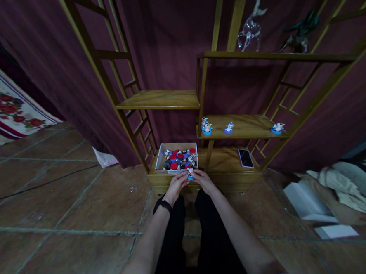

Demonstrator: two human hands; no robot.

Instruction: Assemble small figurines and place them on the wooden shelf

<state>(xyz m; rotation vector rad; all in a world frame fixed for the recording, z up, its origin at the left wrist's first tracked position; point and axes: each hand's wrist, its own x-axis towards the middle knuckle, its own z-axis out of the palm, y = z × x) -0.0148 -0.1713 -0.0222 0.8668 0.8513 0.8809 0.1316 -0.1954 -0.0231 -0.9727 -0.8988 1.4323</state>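
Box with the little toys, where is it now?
In the head view, the box sits at the left of the bottom shelf, just beyond the left hand and right hand.

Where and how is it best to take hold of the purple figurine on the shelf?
Probably by its upright body, just above the round base, coming from the front. The purple figurine stands near the front edge of the shelf, and the other figurines stand apart from it, so a pinch from left and right should fit.
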